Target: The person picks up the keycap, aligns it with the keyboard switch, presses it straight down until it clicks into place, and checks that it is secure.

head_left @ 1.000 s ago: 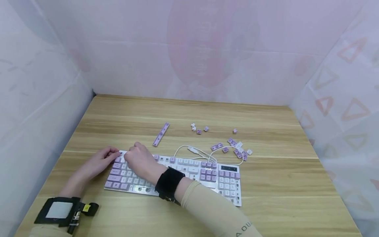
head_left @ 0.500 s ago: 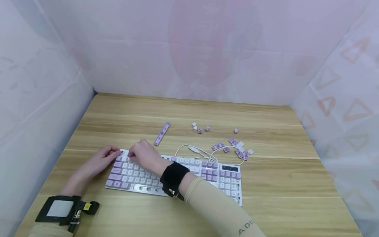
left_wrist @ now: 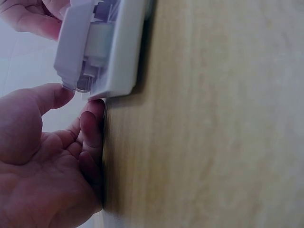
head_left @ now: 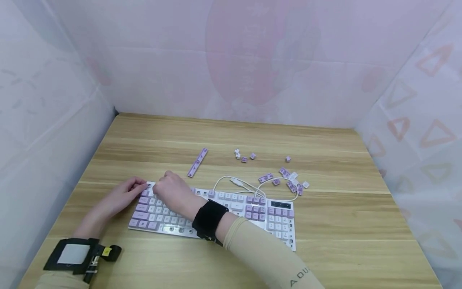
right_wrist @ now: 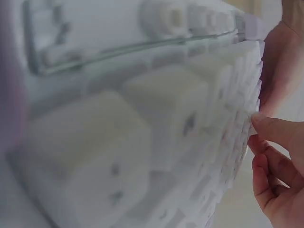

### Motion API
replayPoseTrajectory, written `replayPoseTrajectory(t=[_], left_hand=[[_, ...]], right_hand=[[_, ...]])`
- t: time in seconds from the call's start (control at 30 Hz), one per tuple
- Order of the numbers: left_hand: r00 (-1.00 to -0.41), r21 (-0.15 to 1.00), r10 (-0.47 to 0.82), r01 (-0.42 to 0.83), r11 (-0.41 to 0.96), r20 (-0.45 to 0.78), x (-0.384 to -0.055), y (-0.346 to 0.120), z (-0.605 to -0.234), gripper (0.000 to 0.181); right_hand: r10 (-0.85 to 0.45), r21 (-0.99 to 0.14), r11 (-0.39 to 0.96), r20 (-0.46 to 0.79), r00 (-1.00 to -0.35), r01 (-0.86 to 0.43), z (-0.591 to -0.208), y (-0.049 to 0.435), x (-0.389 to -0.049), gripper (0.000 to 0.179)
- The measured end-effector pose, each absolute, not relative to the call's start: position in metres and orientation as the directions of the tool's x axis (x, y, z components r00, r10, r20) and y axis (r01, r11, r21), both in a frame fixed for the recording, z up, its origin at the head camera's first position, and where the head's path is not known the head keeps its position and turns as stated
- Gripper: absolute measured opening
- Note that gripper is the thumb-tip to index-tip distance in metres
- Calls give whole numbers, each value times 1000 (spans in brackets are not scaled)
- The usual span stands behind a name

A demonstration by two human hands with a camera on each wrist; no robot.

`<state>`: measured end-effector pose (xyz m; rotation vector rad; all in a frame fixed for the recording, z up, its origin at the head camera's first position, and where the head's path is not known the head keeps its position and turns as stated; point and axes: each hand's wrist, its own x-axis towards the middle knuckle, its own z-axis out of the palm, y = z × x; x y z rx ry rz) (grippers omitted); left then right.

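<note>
A white keyboard (head_left: pixel 237 207) with white and purple keycaps lies on the table, bare switches showing in places. At its far left corner, my left hand (head_left: pixel 117 197) holds the edge. The left wrist view shows that thumb (left_wrist: pixel 57 96) against a purple keycap (left_wrist: pixel 75 45) and curled fingers by the base (left_wrist: pixel 126 57). My right hand (head_left: pixel 175 192) is over the keyboard's upper left part, hiding keys beneath it. In the right wrist view its thumb and forefinger pinch a small whitish keycap (right_wrist: pixel 252 128) close over the keys.
Behind the keyboard lies a long purple spacebar keycap (head_left: pixel 197 162), underside up. Loose small keycaps (head_left: pixel 244 159) sit at the back, and more purple and white ones (head_left: pixel 284 172) lie right of them. A white cable (head_left: pixel 223 177) with its USB plug (head_left: pixel 236 182) loops behind the keyboard.
My right hand shifted slightly right, then came back left over the upper left keys. My left hand stays at the keyboard's corner.
</note>
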<state>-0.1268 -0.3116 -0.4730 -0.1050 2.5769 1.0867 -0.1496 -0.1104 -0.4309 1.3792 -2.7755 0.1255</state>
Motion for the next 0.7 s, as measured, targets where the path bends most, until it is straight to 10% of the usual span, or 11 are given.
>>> replayPoseTrajectory(t=[0.37,0.7], left_hand=[[-938,693,76,-194,694,-338,-127,-312,-472,62],[-936,688,74,-197,699,-343,-126,-311,-471,60]], right_hand=[[-704,-449,658,-82,-706,-604,-425,-103,-159,12],[-744,-243,652,-20,-668,-718,-424,-106,-155,11]])
